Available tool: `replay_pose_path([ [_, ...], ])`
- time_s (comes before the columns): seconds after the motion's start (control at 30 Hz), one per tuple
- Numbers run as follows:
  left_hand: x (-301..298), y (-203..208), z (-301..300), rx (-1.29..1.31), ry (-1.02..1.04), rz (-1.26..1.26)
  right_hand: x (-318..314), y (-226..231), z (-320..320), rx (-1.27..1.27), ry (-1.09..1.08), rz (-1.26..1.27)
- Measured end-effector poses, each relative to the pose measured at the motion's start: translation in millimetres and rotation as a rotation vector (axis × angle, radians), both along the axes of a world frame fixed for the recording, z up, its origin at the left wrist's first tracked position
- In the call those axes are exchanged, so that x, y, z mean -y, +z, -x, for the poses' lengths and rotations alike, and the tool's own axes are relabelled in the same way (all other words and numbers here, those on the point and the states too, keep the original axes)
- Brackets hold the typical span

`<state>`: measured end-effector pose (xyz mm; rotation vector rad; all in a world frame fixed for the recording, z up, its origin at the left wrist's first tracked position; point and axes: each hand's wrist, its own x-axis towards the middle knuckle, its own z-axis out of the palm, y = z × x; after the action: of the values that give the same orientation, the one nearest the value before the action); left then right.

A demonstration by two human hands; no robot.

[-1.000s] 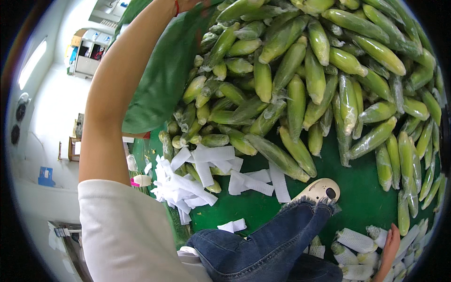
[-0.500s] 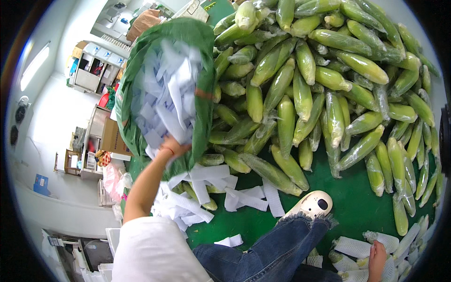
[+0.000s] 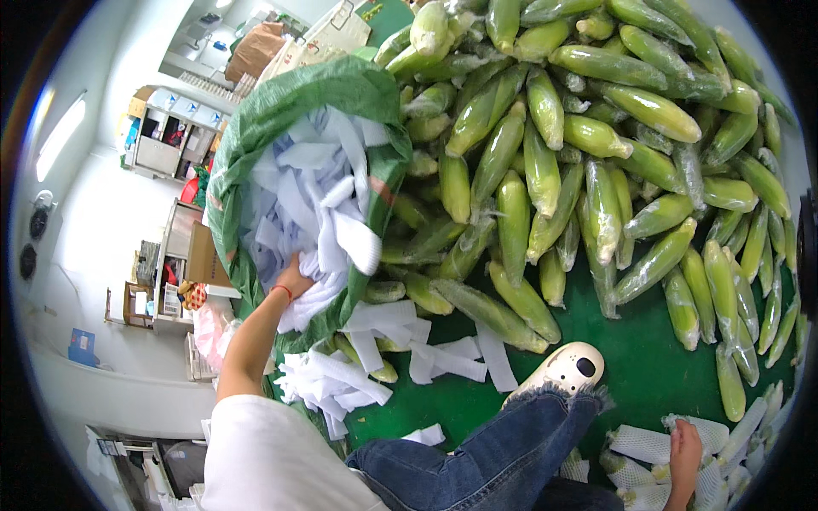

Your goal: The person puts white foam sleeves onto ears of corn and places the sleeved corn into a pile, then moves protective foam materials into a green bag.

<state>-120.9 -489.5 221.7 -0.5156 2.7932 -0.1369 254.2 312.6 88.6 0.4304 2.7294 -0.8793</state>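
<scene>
A big green woven sack (image 3: 230, 145) gapes at the left, full of white foam net sleeves (image 3: 294, 183). My left hand (image 3: 294, 279), a red band at its wrist, reaches into the sack's near side. Its fingers are closed among the bunched sleeves, their tips buried. At the lower right, my right hand (image 3: 684, 451) has its fingers curled and pressed together, against a corn cob in a white foam net (image 3: 711, 433). What those fingers hold, if anything, is hidden. More netted cobs (image 3: 643, 445) lie around that hand.
Film-wrapped green corn cobs (image 3: 545, 170) are heaped from the centre to the right. Loose foam sleeves (image 3: 332, 379) lie on the green floor (image 3: 477, 409) below the sack. My cream clog (image 3: 558, 370) stands near the heap. Shelves (image 3: 170, 247) and a cardboard box (image 3: 204, 255) are farther left.
My left hand has moved slightly left and lower among the sleeves, which have shifted. The sack's mouth looks wider and lower. My right hand has risen slightly against the netted cob.
</scene>
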Motion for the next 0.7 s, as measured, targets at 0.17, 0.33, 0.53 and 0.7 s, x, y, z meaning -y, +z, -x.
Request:
replay_pose_path([
  [0.17, -129, 61, -13, -0.077, -0.264, -0.092, 44, 7, 51, -0.020, 0.038, 0.154],
  [0.33, -285, 75, -55, -0.348, -0.916, -0.079, 89, 43, 137, -0.218, 0.281, 0.162],
  [0.53, -372, 13, -127, 0.260, -1.016, -0.667, 158, 77, 216, -0.339, 0.314, 0.473],
  [0.7, -303, 83, -35, -0.129, -0.791, -0.648, 99, 60, 179, -0.180, 0.274, 0.223],
])
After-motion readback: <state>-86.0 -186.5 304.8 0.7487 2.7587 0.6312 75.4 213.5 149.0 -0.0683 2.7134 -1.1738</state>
